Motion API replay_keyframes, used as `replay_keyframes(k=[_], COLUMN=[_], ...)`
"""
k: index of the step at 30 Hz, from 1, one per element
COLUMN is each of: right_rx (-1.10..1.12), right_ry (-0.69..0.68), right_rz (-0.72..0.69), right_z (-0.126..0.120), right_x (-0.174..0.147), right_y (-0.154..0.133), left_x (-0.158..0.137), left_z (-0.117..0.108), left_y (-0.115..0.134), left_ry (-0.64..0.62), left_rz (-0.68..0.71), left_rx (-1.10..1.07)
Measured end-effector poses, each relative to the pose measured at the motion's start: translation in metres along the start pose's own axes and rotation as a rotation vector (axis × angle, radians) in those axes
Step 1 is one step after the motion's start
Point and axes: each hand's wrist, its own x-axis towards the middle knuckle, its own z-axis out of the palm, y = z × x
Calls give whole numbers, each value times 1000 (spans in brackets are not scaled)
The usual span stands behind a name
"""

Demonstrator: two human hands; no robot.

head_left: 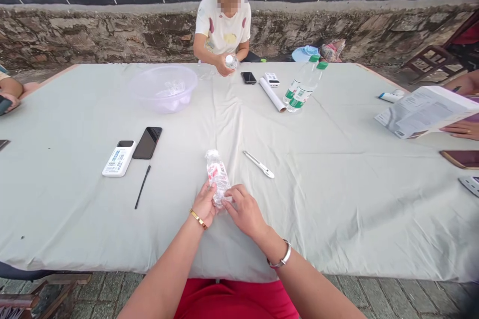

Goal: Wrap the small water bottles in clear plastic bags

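A small clear plastic bottle (pixel 217 172) with a red and white label leans away from me, its whitish top pointing to the far side. My left hand (pixel 205 202) is closed around its lower left side, thumb on the front. At the bottle's base, the fingers of my right hand (pixel 243 209) are pinched together; shiny, crinkled clear material shows there, but what exactly they grip is too small to make out. A white box cutter (pixel 259 164) lies on the cloth just beyond my right hand.
On the cloth-covered table (pixel 318 209) lie a white power bank (pixel 119 159), a phone (pixel 148 143) and a black strap (pixel 142 187). Farther off are a translucent basin (pixel 138 90), a white roll (pixel 272 94) and green-capped bottles (pixel 301 94). A person opposite holds a bottle (pixel 231 62); another handles a box (pixel 430 109).
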Motion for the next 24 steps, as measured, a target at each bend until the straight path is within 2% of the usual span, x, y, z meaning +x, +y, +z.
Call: replay_keyframes(k=[4,8,10,13,16,20,24], right_rx=[147,280,242,88,33,229,400], right_ry=[70,145,142,77,138,266,340], right_rz=[25,109,66,-91,-144,-64,186], right_z=[5,0,-3,-5,-5,-11,-15], right_x=[-1,-4,-6,-9,-9,-7,-9], right_y=[9,12,11,11,12,12,11], left_x=[4,5,4,3,4,5,6], left_z=[-1,0,1,4,5,6,2], left_y=[-1,-1,0,1,0,0,1], left_ry=[118,146,146,147,162,174,153], left_rz=[-5,2,-1,-2,8,5,-12], left_rx=[29,54,56,81,105,97,50])
